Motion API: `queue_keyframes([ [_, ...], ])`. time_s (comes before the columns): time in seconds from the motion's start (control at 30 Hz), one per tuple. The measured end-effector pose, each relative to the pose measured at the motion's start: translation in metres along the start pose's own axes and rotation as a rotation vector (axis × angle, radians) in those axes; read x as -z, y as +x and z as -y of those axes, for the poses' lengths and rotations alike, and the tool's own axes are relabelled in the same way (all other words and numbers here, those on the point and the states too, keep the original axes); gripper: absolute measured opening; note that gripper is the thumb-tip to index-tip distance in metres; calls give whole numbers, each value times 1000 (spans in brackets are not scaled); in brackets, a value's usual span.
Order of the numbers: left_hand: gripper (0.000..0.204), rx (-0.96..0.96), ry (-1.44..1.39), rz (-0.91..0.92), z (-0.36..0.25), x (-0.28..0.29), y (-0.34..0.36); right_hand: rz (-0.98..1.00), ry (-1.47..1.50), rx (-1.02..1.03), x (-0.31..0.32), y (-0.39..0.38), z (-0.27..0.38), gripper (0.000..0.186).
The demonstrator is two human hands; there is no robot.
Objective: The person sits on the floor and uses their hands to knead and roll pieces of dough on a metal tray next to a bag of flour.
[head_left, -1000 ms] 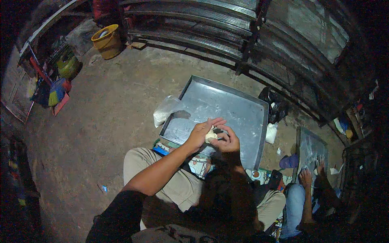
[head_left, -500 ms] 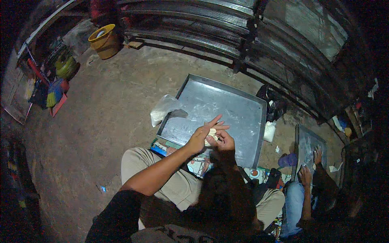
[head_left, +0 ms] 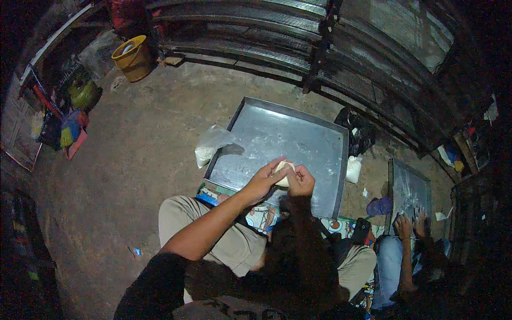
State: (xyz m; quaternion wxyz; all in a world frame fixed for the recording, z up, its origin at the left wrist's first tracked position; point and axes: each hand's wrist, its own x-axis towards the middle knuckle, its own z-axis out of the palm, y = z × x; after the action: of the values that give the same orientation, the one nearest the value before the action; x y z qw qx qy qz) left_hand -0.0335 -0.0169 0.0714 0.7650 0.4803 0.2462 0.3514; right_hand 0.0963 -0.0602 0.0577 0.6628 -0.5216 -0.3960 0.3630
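1. Head view: the left hand (head_left: 260, 183) and right hand (head_left: 303, 183) curl their fingers closed around a pale cream dough piece (head_left: 282, 182).
2. Between both hands, the dough looks soft and matte, partly hidden by fingers.
3. Beneath the grip lies a white-smudged metal tray (head_left: 290, 130).

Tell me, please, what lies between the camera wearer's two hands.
The head view shows a pale, dough-like piece between the left hand and the right hand, held by both.
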Motion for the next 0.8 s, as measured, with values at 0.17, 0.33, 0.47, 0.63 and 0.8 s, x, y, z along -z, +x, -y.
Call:
queue_keyframes([
  [0.17,40,-130,161,-82,6,-8,-1,-95,23,-33,-6,-5,4,17],
  [0.33,33,-67,-190,-216,0,10,6,201,125,-127,-7,1,-29,41],
  [0.47,35,-60,-163,-258,-4,17,4,239,-84,-49,-20,-10,3,40],
  [0.63,37,-90,53,-161,2,19,8,49,-393,153,-20,-15,14,20],
  [0.8,48,-348,89,56,1,-5,-1,-165,-182,40,-20,-12,24,27],
])
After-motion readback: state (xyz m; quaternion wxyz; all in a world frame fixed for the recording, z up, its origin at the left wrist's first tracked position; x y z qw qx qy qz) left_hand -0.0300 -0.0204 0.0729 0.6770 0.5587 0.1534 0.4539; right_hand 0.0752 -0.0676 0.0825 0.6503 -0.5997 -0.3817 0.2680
